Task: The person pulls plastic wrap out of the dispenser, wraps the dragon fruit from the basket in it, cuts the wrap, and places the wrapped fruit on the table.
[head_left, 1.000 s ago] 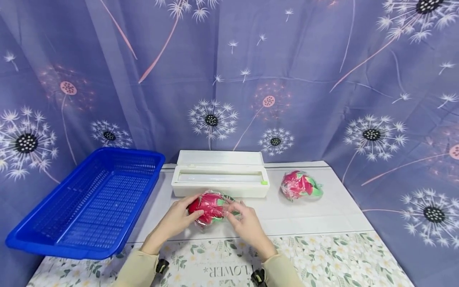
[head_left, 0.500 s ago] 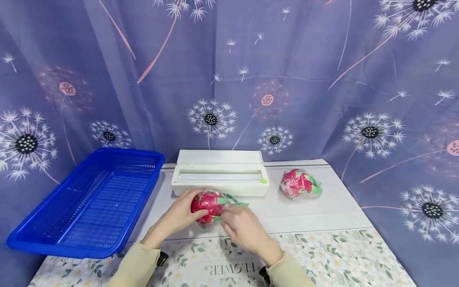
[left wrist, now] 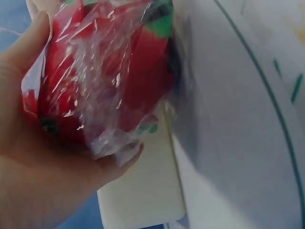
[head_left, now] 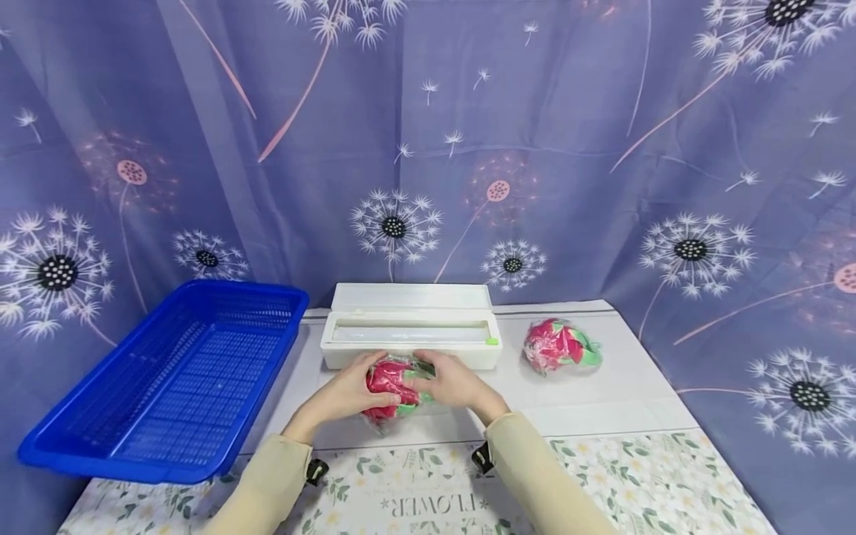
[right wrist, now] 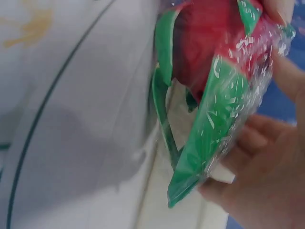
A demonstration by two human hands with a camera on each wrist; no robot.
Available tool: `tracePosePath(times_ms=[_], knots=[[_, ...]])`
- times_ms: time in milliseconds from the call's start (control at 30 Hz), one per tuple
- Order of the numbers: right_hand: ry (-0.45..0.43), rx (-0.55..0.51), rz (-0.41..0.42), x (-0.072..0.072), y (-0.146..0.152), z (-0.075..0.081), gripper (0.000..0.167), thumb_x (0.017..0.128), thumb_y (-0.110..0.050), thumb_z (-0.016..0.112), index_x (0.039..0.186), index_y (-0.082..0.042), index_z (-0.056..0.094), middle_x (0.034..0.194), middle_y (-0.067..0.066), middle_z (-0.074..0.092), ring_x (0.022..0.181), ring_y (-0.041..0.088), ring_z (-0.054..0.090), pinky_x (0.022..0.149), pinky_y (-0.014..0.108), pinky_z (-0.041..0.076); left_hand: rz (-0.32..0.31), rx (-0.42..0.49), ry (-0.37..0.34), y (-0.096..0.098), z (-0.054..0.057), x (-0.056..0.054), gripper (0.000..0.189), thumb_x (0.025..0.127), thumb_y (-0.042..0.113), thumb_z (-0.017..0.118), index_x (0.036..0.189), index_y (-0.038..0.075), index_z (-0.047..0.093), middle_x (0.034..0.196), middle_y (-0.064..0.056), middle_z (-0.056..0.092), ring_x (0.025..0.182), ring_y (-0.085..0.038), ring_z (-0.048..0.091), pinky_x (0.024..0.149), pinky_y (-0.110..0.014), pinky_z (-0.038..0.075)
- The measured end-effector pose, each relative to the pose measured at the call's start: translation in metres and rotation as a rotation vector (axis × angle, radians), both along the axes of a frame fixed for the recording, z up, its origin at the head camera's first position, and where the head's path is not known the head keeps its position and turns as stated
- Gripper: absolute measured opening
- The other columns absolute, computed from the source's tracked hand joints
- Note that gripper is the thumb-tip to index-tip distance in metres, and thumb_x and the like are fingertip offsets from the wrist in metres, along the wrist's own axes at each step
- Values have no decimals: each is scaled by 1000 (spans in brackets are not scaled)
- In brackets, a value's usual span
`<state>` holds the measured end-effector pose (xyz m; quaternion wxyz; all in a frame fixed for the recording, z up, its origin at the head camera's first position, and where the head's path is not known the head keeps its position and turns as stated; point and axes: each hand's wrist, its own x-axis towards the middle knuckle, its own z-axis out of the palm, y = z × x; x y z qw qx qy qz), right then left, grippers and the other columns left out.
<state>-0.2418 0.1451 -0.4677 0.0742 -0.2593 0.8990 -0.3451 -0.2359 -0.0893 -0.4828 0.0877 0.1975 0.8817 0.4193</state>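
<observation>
Both hands hold a dragon fruit (head_left: 389, 383) partly covered in clear cling film, low in front of a white box. My left hand (head_left: 341, 394) grips its round red end from the left, the thumb across the near side. At the green leafy end, my right hand (head_left: 456, 380) holds fruit and film between thumb and fingers. The left wrist view shows crinkled film (left wrist: 102, 86) bunched over the red body. Seen from the right wrist, long green leaf tips (right wrist: 209, 129) lie partly under film, with the right fingers (right wrist: 257, 138) behind them.
Behind the hands stands the white cling film box (head_left: 483, 358), lid (head_left: 411, 297) raised, a film roll (head_left: 408, 334) inside and a green slider (head_left: 492, 341) at its right. A second wrapped dragon fruit (head_left: 555, 346) lies right. A blue plastic basket (head_left: 120, 468) stands left.
My right hand dipped toward the near side of the leafy end, then came back up over it with fingers at the far side. The left hand kept its grip, shifting slightly right with the fruit.
</observation>
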Motion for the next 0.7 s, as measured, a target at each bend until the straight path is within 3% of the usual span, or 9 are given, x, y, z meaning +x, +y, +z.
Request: tracePosePath(times_ms=[167,267,433,533,567,700], knots=[[-84,-106,117,-9,-1,-3,64,93,-34,66,144,-3,45,144,10,49,133,26,44,109,44,33,-102,126,-30,0,-5,-8,82,77,36,84,147,20,44,138,-10,49,118,-29,53,94,-48,47],[-69,-144,146,-8,-1,-7,59,94,-31,66,144,-7,48,143,5,51,130,22,47,108,41,35,-141,154,-5,-1,-9,-10,73,80,34,82,143,24,48,136,-6,52,116,-27,54,92,-46,47],[82,-70,150,0,-3,-11,54,97,-31,61,144,-8,48,143,7,50,129,24,49,107,40,36,-132,183,60,0,-5,-5,62,83,28,80,139,19,54,135,-7,52,113,-26,55,88,-44,49],[129,-34,142,3,-5,-11,52,98,-34,58,143,-9,50,143,5,50,129,23,49,108,40,36,-111,179,97,-1,-7,-4,62,82,30,81,137,18,56,134,-4,53,113,-25,55,88,-43,49],[127,-39,135,4,-6,-12,52,97,-35,59,142,-10,51,142,4,51,129,21,50,107,39,36,-106,178,110,-1,-12,-6,63,80,34,82,136,20,56,134,-2,54,113,-23,55,89,-42,49],[82,-94,96,3,-5,-11,56,92,-36,67,139,-8,53,137,5,56,125,22,52,105,41,39,-98,195,124,-3,-17,-6,70,76,39,84,138,20,55,135,0,53,114,-21,54,90,-41,48]])
